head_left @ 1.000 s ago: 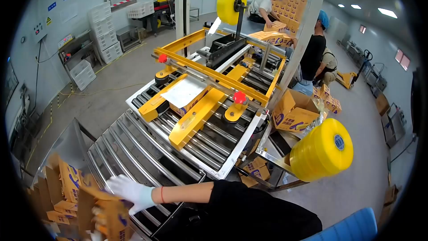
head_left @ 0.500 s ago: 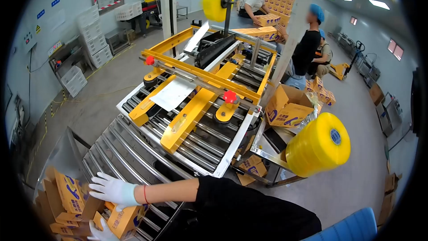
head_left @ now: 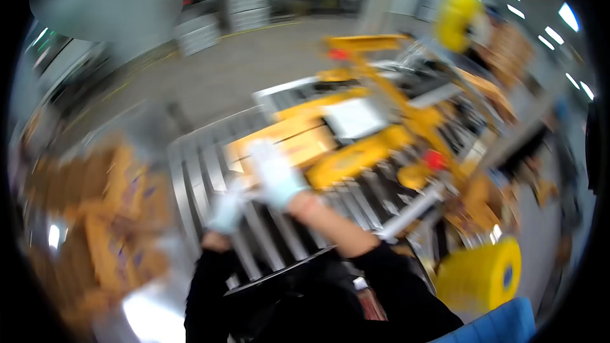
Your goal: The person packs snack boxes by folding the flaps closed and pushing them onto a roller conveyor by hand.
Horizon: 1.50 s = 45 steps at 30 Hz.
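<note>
Looks like a factory packing hall. Fitted with a roller conveyor (head_left: 183, 181), with a box (head_left: 309, 146) on it, leading into a yellow-framed machine (head_left: 416, 116), and with large yellow rolls (head_left: 476, 277) nearby. Piled with brown cartons (head_left: 111, 235) at the left, stacked with pale crates (head_left: 246, 0) toward the back. Spread over grey floor (head_left: 216, 79), marked by a yellow line (head_left: 260, 29), lit by ceiling lights (head_left: 569, 17).

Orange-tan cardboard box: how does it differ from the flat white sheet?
Colour: the orange-tan cardboard box shows dark lines; the flat white sheet looks plain.
Contact: the white-gloved right hand overlaps the box; no hand reaches the sheet.
Place: the box is nearer the person; the sheet lies farther along.
Shared: both are motion-blurred.
</note>
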{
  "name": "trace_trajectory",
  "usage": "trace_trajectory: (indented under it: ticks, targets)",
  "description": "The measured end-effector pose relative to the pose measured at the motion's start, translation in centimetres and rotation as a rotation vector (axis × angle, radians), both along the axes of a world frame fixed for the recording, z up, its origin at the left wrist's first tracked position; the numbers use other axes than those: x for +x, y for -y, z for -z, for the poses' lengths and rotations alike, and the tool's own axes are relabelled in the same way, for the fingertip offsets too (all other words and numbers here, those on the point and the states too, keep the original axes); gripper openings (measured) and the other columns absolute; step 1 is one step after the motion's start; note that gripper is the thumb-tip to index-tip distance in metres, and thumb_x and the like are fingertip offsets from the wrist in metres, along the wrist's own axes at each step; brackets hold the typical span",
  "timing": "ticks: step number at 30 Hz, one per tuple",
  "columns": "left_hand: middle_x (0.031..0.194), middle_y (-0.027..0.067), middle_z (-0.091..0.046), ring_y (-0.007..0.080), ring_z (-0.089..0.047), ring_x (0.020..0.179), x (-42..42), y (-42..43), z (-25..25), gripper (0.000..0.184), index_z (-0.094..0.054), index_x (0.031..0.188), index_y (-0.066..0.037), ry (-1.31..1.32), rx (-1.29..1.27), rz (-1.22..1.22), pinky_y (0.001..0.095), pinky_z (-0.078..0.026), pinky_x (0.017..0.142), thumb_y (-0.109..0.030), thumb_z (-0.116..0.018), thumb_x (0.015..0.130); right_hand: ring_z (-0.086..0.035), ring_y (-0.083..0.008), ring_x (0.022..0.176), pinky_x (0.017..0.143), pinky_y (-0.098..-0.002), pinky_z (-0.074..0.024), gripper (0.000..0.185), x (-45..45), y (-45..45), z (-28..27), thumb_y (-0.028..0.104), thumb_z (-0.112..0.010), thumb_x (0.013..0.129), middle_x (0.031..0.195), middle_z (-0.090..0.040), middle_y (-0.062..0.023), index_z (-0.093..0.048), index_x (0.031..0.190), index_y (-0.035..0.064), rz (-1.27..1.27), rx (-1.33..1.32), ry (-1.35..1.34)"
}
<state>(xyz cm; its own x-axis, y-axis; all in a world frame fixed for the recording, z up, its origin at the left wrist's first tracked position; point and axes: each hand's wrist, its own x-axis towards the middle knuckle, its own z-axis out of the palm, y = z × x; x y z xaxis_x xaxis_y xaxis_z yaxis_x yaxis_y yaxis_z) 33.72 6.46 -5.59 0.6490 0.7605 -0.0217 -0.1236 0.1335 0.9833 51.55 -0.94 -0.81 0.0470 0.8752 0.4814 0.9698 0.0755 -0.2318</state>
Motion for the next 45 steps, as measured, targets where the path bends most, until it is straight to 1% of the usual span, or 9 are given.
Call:
trace_trajectory:
  ticks: [9, 13, 16, 22, 26, 31, 35, 41, 45]
  targets:
    - [0.124, 0.0186, -0.063, 0.0350, -0.057, 0.123, -15.2, -11.3, -6.6, 0.055, -0.056, 0.133, -0.002, -0.906, 1.212, -0.803, 0.0485, -0.036, 0.113, -0.026, -0.074, 0.087, -0.045, -0.0376, 0.139, 0.119, -0.0496, -0.0323, 0.044, 5.7, -0.5, 3.3, 0.008, -0.065, 0.083, 0.141, -0.056, -0.0184, -0.062, 0.127, 0.0038, 0.130, 0.025, 0.247]
    - [0.091, 0.0142, -0.073, 0.0329, -0.070, 0.096, -27.1, -18.6, -5.2, 0.033, -0.070, 0.104, -0.007, -1.746, 0.802, -0.578, 0.0472, -0.040, 0.107, -0.037, -0.065, 0.093, -0.047, -0.0373, 0.137, 0.118, -0.0478, -0.0338, 0.026, 5.9, 0.1, 2.7, 0.000, -0.062, 0.082, 0.130, -0.063, -0.0157, -0.071, 0.105, 0.0072, 0.131, 0.070, 0.241]
    - [0.079, 0.0146, -0.071, 0.0369, -0.068, 0.080, -27.0, -15.7, -2.4, 0.025, -0.070, 0.089, -0.013, -1.579, 1.222, -0.623, 0.0480, -0.051, 0.077, -0.037, -0.066, 0.092, -0.051, -0.0370, 0.131, 0.115, -0.0474, -0.0373, 0.031, 3.1, 0.2, 1.5, 0.004, -0.066, 0.080, 0.125, -0.064, -0.0149, -0.067, 0.111, 0.0061, -0.025, 0.033, 0.021]
    - [0.127, 0.0188, -0.062, 0.0418, -0.049, 0.128, -24.0, 0.5, -7.6, 0.009, -0.069, 0.085, -0.005, -0.955, 1.375, -0.328, 0.0529, -0.027, 0.116, -0.013, -0.071, 0.080, -0.045, -0.0344, 0.139, 0.121, -0.0486, -0.0271, 0.060, -8.3, 0.0, 1.2, 0.023, -0.079, 0.075, 0.137, -0.056, -0.0138, -0.058, 0.129, 0.0073, -0.524, -0.174, -0.316]
    - [0.158, 0.0262, -0.040, 0.0397, -0.037, 0.149, -25.2, 3.0, -7.0, 0.018, -0.066, 0.084, -0.001, -0.452, 0.619, -0.128, 0.0460, -0.032, 0.119, -0.003, -0.069, 0.067, -0.046, -0.0252, 0.139, 0.124, -0.0485, -0.0246, 0.055, -11.2, 2.0, 5.1, 0.033, -0.081, 0.078, 0.135, -0.059, -0.0051, -0.064, 0.127, 0.0135, -0.763, 0.038, -0.002]
    - [0.130, 0.0178, -0.062, 0.0312, -0.057, 0.124, -20.8, -1.0, -6.4, 0.020, -0.068, 0.096, -0.001, -0.578, 0.437, -0.136, 0.0423, -0.045, 0.106, -0.003, -0.070, 0.077, -0.061, -0.0299, 0.119, 0.115, -0.0428, -0.0379, 0.048, -9.9, 1.4, 2.1, 0.028, -0.077, 0.087, 0.119, -0.070, -0.0106, -0.067, 0.130, 0.0096, -0.659, -0.403, -0.979]
    - [0.123, 0.0139, -0.059, 0.0256, -0.051, 0.128, -19.0, -2.9, -0.6, 0.041, -0.061, 0.118, -0.001, -0.666, 1.031, -0.379, 0.0375, -0.042, 0.108, -0.005, -0.077, 0.081, -0.047, -0.0330, 0.137, 0.121, -0.0465, -0.0308, 0.081, -9.3, -1.0, -1.2, 0.030, -0.082, 0.078, 0.149, -0.050, -0.0144, -0.049, 0.148, 0.0086, -0.598, -0.207, -0.198]
    - [0.132, 0.0170, -0.061, 0.0234, -0.062, 0.119, -23.4, -3.9, 4.0, 0.047, -0.049, 0.138, 0.008, 0.059, -0.006, -0.324, 0.0354, -0.053, 0.098, -0.023, -0.059, 0.104, -0.043, -0.0340, 0.141, 0.126, -0.0473, -0.0206, 0.100, -12.7, 2.5, -1.1, 0.047, -0.083, 0.072, 0.144, -0.050, -0.0190, -0.041, 0.149, -0.0023, -0.458, -0.222, -0.160]
    - [0.119, 0.0135, -0.068, 0.0201, -0.068, 0.104, -18.8, -5.1, 0.7, 0.041, -0.060, 0.130, 0.007, -0.276, 0.189, -0.288, 0.0331, -0.056, 0.091, -0.027, -0.056, 0.106, -0.045, -0.0279, 0.140, 0.126, -0.0475, -0.0214, 0.097, -9.6, 3.7, 2.2, 0.043, -0.084, 0.071, 0.143, -0.052, -0.0159, -0.043, 0.147, -0.0008, -0.451, -0.162, -0.001]
